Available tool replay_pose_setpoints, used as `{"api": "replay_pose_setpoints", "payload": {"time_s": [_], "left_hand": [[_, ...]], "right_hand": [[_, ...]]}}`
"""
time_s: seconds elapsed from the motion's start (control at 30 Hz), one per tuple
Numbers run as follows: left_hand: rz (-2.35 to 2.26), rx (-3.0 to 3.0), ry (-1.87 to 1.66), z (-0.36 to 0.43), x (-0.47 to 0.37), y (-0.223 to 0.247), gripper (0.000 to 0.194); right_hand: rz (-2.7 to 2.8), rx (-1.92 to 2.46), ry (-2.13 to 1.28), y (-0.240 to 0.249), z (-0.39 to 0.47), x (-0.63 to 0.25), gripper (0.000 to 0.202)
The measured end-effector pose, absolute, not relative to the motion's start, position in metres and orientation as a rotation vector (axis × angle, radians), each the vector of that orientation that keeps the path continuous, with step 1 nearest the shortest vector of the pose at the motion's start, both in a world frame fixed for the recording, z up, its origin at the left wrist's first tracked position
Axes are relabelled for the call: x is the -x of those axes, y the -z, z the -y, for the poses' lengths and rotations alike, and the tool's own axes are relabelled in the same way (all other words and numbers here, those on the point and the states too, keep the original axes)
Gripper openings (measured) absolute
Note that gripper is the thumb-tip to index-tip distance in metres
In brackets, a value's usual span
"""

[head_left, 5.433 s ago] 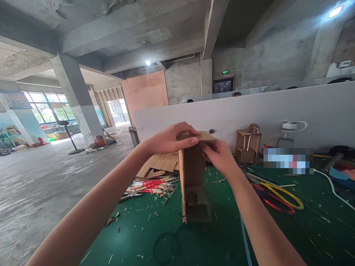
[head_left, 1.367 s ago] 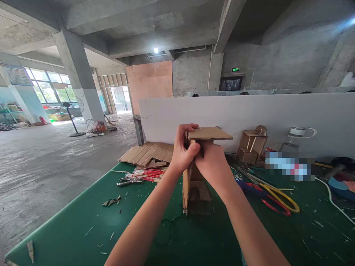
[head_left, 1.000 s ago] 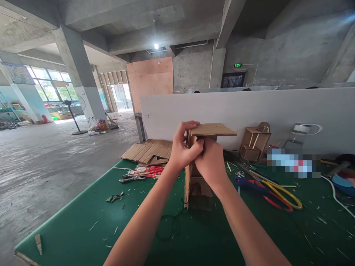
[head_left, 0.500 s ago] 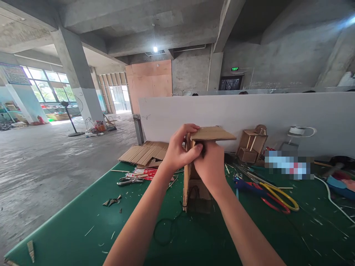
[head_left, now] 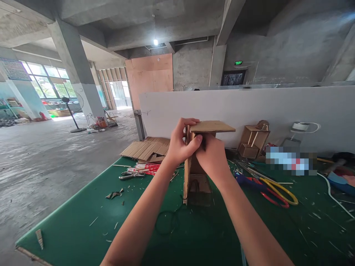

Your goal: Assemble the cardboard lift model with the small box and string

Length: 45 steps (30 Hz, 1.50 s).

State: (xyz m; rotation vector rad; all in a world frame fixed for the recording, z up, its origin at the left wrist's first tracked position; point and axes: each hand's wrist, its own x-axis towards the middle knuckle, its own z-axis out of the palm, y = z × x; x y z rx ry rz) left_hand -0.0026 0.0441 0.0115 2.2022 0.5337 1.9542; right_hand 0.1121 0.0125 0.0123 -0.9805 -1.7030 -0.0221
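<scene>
An upright cardboard structure (head_left: 187,177) stands on the green table in front of me, with a flat panel (head_left: 213,126) jutting right from its top. My left hand (head_left: 181,142) is closed around its upper left edge, fingers over the top and thumb on the near side. Under the top panel, my right hand (head_left: 212,153) is closed, close to the left thumb. Its fingertips are hidden inside, so what they hold cannot be made out. A thin dark cord (head_left: 166,221) lies looped on the table by the structure's base.
Left of the structure are corrugated cardboard sheets (head_left: 144,149), red-and-white packets (head_left: 149,168) and metal pliers (head_left: 129,174). To the right lie yellow-handled scissors (head_left: 283,190) and a red-handled tool (head_left: 274,198). Another cardboard model (head_left: 253,140) stands near the white partition (head_left: 194,107). Scraps litter the green tabletop (head_left: 91,229).
The camera view has shifted slightly, so the table and tools appear a little displaced. Both hands keep nearly the same hold on the cardboard structure; the right wrist has turned slightly.
</scene>
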Motion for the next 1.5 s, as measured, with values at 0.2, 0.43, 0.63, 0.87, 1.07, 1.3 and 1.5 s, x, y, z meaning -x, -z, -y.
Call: {"api": "replay_pose_setpoints", "payload": {"time_s": [0.2, 0.43, 0.63, 0.87, 1.07, 1.3, 1.5], "left_hand": [[-0.544, -2.199, -1.937, -0.048, 0.005, -0.011, 0.029], [-0.514, -2.19, -1.943, -0.049, 0.003, -0.01, 0.03], [-0.502, -2.186, -1.946, -0.049, 0.002, -0.009, 0.028], [-0.503, -2.19, -1.941, -0.049, 0.002, -0.01, 0.029], [-0.526, -2.189, -1.934, -0.047, 0.003, -0.011, 0.031], [-0.527, -2.228, -1.91, -0.046, 0.005, -0.014, 0.033], [-0.486, -2.217, -1.869, -0.046, 0.006, -0.013, 0.031]], "right_hand": [[1.817, 0.989, -0.006, -0.014, -0.015, -0.117, 0.026], [1.918, 1.002, 0.033, -0.015, -0.014, -0.122, 0.023], [2.023, 1.107, 0.001, -0.009, -0.015, -0.121, 0.028], [2.022, 1.141, -0.007, -0.011, -0.015, -0.122, 0.029], [1.997, 1.122, -0.072, -0.013, -0.011, -0.121, 0.028], [2.034, 1.211, -0.063, -0.033, 0.013, -0.137, 0.022], [1.862, 1.372, 0.185, -0.049, 0.025, -0.173, 0.031]]}}
